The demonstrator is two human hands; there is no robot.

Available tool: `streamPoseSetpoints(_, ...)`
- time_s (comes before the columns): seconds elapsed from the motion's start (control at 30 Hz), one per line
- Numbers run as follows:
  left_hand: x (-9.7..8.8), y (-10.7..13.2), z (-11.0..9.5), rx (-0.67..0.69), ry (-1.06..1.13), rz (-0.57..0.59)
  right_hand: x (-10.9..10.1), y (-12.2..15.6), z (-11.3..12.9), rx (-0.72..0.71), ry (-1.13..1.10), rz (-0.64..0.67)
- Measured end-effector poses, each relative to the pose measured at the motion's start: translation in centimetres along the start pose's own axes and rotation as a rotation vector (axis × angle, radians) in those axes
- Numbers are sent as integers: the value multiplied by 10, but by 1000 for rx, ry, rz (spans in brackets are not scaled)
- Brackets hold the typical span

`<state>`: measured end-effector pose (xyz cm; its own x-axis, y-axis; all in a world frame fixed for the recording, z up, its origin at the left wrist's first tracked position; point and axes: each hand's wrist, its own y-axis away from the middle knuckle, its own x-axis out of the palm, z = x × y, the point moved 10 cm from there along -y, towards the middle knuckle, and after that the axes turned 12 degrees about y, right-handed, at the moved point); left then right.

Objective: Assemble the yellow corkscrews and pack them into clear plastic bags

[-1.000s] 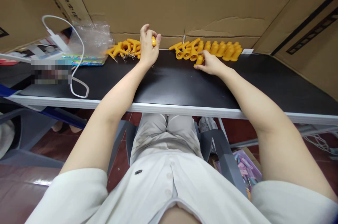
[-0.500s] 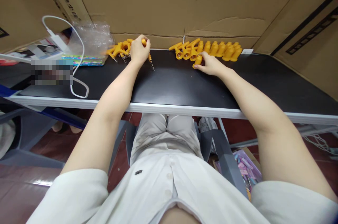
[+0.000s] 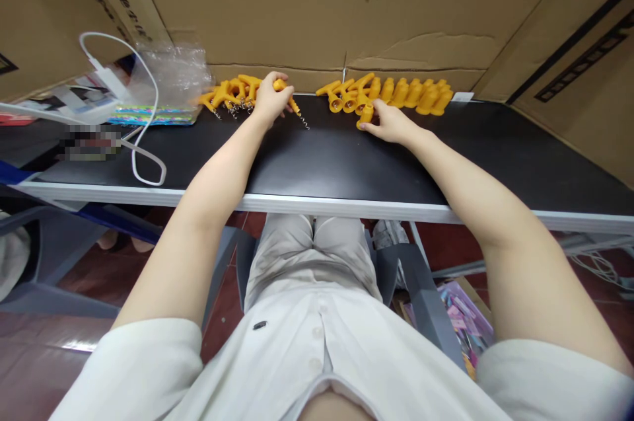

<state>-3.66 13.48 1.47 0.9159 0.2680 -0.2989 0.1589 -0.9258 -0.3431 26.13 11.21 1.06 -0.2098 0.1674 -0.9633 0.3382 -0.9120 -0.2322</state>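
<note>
My left hand (image 3: 270,100) is closed on an orange corkscrew (image 3: 292,106); its metal spiral points right over the black table (image 3: 317,156). Just left of that hand lies a pile of orange T-handled corkscrews (image 3: 230,92). My right hand (image 3: 391,122) pinches an orange plastic cap (image 3: 365,117) that rests on the table. Behind it, a row of several orange caps (image 3: 396,93) lies along the cardboard wall.
Cardboard sheets (image 3: 317,4) wall in the back and right. At the left lie a clear plastic bag (image 3: 173,74), a white charger cable (image 3: 141,143) and papers. The table's white front edge (image 3: 317,204) crosses the view; grey chairs stand below.
My left hand dropped from a raised position to the table and slid right with the corkscrew, its spiral now sticking out to the right. My right hand drew its cap slightly left.
</note>
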Motion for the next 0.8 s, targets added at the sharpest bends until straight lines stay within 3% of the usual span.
streamPoseSetpoints(0.2, 14, -1, 15, -83, -64, 89, 6, -5, 25, -83, 87, 23)
streamPoseSetpoints(0.4, 12, 9, -1, 62, -282, 125, 10, -19, 54, -159, 196, 25)
streamPoseSetpoints(0.67, 30, 13, -1, 67, -380, 288, 13, -44, 65, -172, 202, 31)
streamPoseSetpoints(0.8, 28, 16, -3, 100, -521, 275, 14, -43, 77, -184, 300, 50)
